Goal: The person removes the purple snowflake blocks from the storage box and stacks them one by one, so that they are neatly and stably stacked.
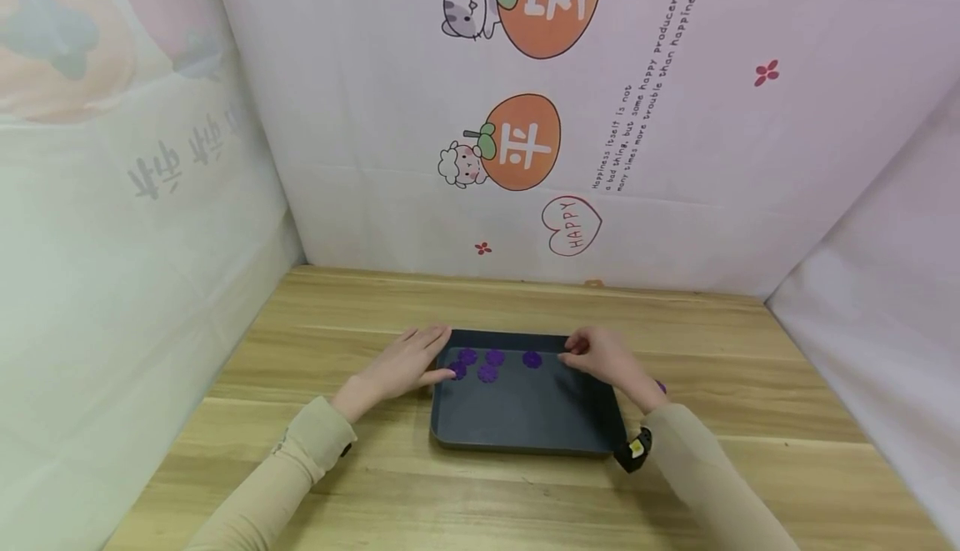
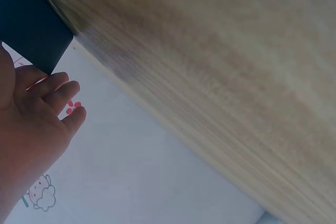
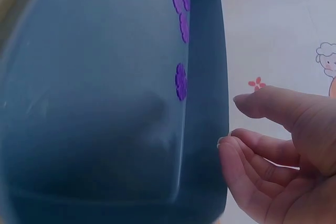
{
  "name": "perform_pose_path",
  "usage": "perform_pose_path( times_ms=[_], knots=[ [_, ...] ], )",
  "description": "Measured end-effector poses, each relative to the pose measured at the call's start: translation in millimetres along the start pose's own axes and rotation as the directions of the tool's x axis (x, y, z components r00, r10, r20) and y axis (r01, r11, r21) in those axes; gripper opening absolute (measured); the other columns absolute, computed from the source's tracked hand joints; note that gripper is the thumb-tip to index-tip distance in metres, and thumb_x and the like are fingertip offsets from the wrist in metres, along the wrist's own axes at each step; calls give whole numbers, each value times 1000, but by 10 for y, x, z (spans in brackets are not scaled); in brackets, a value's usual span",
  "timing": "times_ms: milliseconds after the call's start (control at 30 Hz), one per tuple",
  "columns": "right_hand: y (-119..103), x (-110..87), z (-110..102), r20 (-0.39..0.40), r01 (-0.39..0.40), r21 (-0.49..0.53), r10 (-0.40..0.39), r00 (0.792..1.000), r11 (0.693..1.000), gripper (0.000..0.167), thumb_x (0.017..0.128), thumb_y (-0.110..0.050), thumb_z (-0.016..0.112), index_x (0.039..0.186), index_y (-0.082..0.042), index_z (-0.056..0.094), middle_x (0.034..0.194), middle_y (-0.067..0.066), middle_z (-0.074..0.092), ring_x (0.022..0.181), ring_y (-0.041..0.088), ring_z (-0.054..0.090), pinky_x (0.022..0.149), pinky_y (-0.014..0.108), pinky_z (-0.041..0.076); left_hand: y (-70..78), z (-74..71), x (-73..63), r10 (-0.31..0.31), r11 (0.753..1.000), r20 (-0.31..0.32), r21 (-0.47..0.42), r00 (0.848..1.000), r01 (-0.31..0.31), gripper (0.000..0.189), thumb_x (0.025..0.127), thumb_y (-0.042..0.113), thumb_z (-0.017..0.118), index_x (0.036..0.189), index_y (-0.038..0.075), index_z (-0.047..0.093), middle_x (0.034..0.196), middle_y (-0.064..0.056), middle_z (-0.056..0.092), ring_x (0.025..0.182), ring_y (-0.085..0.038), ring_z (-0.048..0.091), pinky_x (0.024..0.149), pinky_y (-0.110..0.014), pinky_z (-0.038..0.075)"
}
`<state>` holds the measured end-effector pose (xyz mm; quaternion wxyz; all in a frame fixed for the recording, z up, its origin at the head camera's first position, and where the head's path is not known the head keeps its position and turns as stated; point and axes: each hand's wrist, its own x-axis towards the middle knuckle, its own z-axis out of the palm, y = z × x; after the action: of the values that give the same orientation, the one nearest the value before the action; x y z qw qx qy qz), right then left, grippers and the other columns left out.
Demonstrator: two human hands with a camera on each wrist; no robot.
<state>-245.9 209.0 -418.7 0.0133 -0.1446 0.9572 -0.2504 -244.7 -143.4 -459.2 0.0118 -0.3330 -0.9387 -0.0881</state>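
A dark blue-grey rectangular tray (image 1: 525, 418) lies between the two hands. Inside it, purple flower-shaped pieces (image 1: 487, 373) cluster at the back left, and one separate purple flower (image 1: 532, 359) lies further right along the back wall. My left hand (image 1: 408, 363) rests at the tray's back left corner, fingers extended along the rim and thumb reaching over the leftmost flowers. Above the back right corner is my right hand (image 1: 603, 357), its fingers bent. In the right wrist view the thumb (image 3: 268, 107) stands apart from the fingertips near the rim, with nothing between them.
Another purple piece (image 1: 661, 386) shows on the wooden table (image 1: 750, 384) just past the right wrist, mostly hidden by it. Behind the table hangs a white printed cloth (image 1: 375, 159), with more cloth on both sides. A black wrist device (image 1: 633, 451) overlaps the tray's front right corner.
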Motion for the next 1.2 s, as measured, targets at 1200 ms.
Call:
perform_pose_path(
  times_ms=[1200],
  knots=[
    [-303, 260, 303, 148, -66, -49, 73, 986, 997, 23, 84, -14, 78, 95, 6, 74, 77, 12, 74, 59, 13, 66, 59, 30, 59, -34, 11, 2, 7, 1000, 3, -3, 1000, -7, 79, 100, 54, 48, 155, 1, 30, 160, -17, 34, 149, -30, 35, 123, -54, 27]
  ],
)
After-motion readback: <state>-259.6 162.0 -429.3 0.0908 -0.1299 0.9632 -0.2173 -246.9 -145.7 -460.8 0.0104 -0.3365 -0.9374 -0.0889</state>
